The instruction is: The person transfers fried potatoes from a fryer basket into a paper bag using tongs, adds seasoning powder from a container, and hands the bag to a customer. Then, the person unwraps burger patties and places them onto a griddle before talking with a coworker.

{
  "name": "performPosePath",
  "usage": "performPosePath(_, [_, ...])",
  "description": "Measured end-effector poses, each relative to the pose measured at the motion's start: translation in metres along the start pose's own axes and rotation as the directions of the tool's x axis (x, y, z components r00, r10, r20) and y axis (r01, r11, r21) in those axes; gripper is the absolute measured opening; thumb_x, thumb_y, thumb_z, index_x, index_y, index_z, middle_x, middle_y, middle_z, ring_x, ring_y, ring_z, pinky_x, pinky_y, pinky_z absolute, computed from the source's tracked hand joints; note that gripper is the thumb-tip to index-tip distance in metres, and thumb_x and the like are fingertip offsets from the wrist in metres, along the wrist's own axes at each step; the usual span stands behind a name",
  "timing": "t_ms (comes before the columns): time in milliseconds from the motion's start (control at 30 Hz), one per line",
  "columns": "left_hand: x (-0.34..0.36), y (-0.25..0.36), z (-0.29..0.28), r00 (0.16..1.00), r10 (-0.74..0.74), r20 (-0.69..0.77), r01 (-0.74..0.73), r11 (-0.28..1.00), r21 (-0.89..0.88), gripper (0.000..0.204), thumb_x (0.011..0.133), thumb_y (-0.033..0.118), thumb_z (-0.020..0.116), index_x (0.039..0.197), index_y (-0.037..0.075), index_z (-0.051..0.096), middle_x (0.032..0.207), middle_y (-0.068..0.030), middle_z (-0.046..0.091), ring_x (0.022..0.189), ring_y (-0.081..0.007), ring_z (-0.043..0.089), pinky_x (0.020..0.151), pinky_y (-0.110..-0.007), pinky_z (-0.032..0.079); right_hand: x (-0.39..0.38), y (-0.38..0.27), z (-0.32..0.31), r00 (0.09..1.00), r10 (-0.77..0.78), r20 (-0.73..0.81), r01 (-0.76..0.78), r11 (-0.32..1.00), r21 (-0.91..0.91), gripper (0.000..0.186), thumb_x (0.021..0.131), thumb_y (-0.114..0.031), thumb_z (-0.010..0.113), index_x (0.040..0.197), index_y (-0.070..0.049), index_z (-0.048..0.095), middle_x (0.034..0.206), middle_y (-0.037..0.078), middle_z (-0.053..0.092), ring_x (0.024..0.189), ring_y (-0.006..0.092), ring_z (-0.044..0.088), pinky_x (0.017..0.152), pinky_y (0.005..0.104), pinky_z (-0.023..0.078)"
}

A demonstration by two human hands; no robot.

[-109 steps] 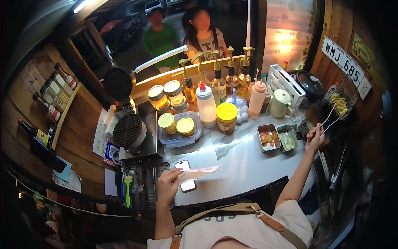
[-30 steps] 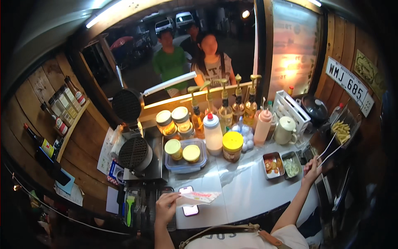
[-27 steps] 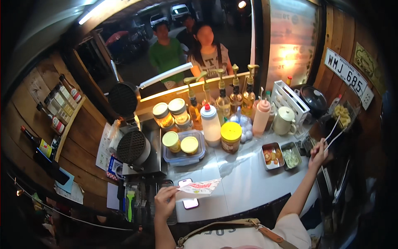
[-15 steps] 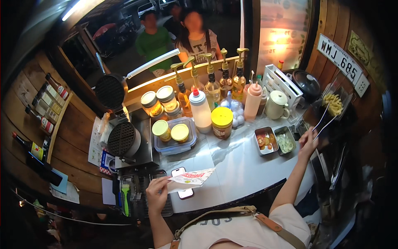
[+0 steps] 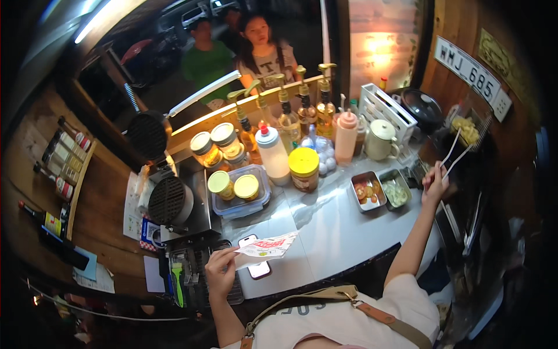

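Note:
My left hand [image 5: 221, 271] pinches a white paper pouch with red print [image 5: 268, 246] over a phone [image 5: 259, 270] lying on the counter [image 5: 328, 241]. My right hand [image 5: 433, 185] is closed round the white wire handles of a fryer basket [image 5: 486, 131] holding pale fries [image 5: 465, 127] at the back right. Left of that hand sit two metal containers, one with sliced tomato [image 5: 367, 192], the other with pale sliced vegetables [image 5: 396, 192].
Pump bottles [image 5: 289, 123], jars [image 5: 223, 136], squeeze bottles [image 5: 273, 160] and a teapot [image 5: 381, 140] crowd the counter's back. A waffle iron [image 5: 170, 199] stands left, a dark pot [image 5: 422, 104] right. People [image 5: 267, 55] stand outside the window.
My view has shifted slightly, moving the scene up and left over the last second. My hands keep the same grips; the pouch has turned to show more red print than earlier.

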State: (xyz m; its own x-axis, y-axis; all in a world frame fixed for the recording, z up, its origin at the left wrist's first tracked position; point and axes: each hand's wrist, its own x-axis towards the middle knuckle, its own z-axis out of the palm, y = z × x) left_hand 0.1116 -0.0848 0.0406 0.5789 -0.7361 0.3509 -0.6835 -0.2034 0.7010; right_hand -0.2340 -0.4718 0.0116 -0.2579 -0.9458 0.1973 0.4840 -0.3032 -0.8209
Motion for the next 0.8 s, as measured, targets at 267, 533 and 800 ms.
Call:
performPosePath(267, [-0.001, 0.003, 0.005, 0.996, 0.084, 0.008, -0.085, 0.996, 0.032, 0.021, 0.068, -0.010, 0.051, 0.084, -0.004, 0.062, 0.089, -0.0131, 0.064, 0.080, -0.0231, 0.058, 0.065, -0.028, 0.045, -0.004, 0.009, -0.008, 0.995, -0.014, -0.098, 0.014, 1.000, 0.000, 0.015, 0.085, -0.019, 0.055, 0.082, -0.006, 0.049, 0.053, -0.002, 0.042, 0.040, 0.0046, 0.040, 0.035, 0.0191, 0.033])
performPosePath(533, [-0.018, -0.100, 0.021, 0.805, 0.590, 0.063, -0.580, 0.761, 0.290, 0.022, 0.088, 0.019, 0.042, 0.095, 0.006, 0.058, 0.097, -0.0108, 0.059, 0.093, -0.0194, 0.054, 0.080, -0.031, 0.044, -0.016, -0.003, -0.013, 0.999, 0.031, -0.027, -0.033, 0.997, -0.075, 0.015, 0.085, -0.017, 0.054, 0.083, -0.003, 0.049, 0.052, 0.000, 0.043, 0.038, 0.0071, 0.041, 0.035, 0.0209, 0.034])
performPosePath(800, [-0.011, -0.081, 0.018, 0.786, 0.616, 0.047, -0.603, 0.749, 0.276, 0.020, 0.089, 0.019, 0.043, 0.090, 0.006, 0.058, 0.094, -0.0096, 0.059, 0.085, -0.0190, 0.056, 0.076, -0.029, 0.046, -0.004, -0.021, -0.018, 0.998, -0.028, -0.054, 0.024, 0.997, -0.070, 0.012, 0.085, -0.015, 0.053, 0.081, -0.006, 0.047, 0.054, -0.001, 0.042, 0.038, 0.0065, 0.040, 0.034, 0.0201, 0.034])
